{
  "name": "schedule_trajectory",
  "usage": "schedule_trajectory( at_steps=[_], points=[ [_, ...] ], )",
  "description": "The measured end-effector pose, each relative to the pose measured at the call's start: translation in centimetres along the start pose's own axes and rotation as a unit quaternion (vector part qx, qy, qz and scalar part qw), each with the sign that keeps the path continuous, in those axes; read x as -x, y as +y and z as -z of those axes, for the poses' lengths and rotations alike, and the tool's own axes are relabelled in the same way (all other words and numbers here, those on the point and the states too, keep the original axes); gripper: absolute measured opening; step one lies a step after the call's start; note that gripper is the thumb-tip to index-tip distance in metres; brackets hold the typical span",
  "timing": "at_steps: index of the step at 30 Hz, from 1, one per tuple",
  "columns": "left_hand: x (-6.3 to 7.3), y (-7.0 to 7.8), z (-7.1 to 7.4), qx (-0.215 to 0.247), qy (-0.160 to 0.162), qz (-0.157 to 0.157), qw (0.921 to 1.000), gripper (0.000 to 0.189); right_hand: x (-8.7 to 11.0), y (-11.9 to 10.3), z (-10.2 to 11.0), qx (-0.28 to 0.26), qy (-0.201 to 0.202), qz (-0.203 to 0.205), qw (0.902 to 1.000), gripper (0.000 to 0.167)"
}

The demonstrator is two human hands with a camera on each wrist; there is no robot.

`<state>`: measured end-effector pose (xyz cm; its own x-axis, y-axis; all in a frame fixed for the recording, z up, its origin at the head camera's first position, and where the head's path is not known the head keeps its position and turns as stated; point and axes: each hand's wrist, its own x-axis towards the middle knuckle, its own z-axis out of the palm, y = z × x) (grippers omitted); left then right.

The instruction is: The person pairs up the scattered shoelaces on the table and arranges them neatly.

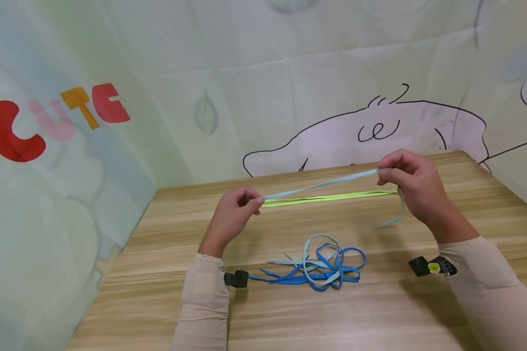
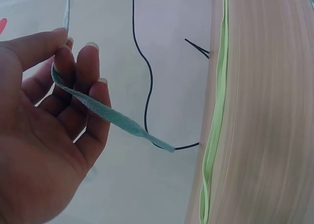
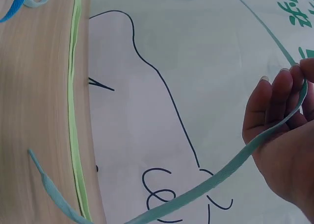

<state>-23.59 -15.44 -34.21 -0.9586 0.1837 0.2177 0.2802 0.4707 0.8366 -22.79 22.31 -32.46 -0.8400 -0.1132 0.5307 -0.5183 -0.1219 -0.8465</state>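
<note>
A light blue shoelace (image 1: 325, 185) is stretched between my two hands above the table. My left hand (image 1: 234, 214) pinches it between thumb and index finger; in the left wrist view a short tipped end (image 2: 117, 117) hangs past the fingers. My right hand (image 1: 410, 183) pinches it farther along, slightly higher, and a longer tail (image 3: 216, 177) droops from that grip. Behind the stretched lace, a yellow-green shoelace (image 1: 334, 197) lies in a straight line across the far part of the table, doubled into strands. Neither hand touches it.
On the wooden table (image 1: 158, 292), nearer to me, lies a loose tangle of dark blue shoelace (image 1: 353, 268) and another light blue shoelace (image 1: 307, 248). A printed cloth backdrop (image 1: 180, 122) rises along the table's back and left edges.
</note>
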Motion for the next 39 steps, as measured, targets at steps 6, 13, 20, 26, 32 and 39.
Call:
schedule_trajectory(
  at_steps=[6,13,20,26,32,39],
  points=[
    [0.0,-0.2,0.2,0.027,0.016,0.003,0.9995,0.017,0.0,-0.1,0.5,0.026,0.009,-0.004,0.9996,0.006],
    [0.1,-0.4,0.4,0.078,0.028,0.01,0.9965,0.021,0.0,0.4,0.9,0.033,0.014,-0.023,0.9991,0.007],
    [0.1,-0.7,0.5,0.094,0.04,0.006,0.9948,0.016,-0.1,1.1,1.3,0.053,0.021,-0.056,0.9968,0.006],
    [0.0,-0.8,0.5,0.091,0.042,0.02,0.9947,0.017,-0.2,1.5,1.6,0.068,0.026,-0.079,0.9942,0.008],
    [-0.1,-1.1,0.5,0.112,0.039,0.023,0.9927,0.022,-0.3,1.8,1.9,0.077,0.026,-0.101,0.9916,0.014],
    [-0.2,-1.4,0.6,0.105,0.039,0.028,0.9933,0.021,-0.5,2.1,2.5,0.088,0.024,-0.118,0.9888,0.021]
  ],
)
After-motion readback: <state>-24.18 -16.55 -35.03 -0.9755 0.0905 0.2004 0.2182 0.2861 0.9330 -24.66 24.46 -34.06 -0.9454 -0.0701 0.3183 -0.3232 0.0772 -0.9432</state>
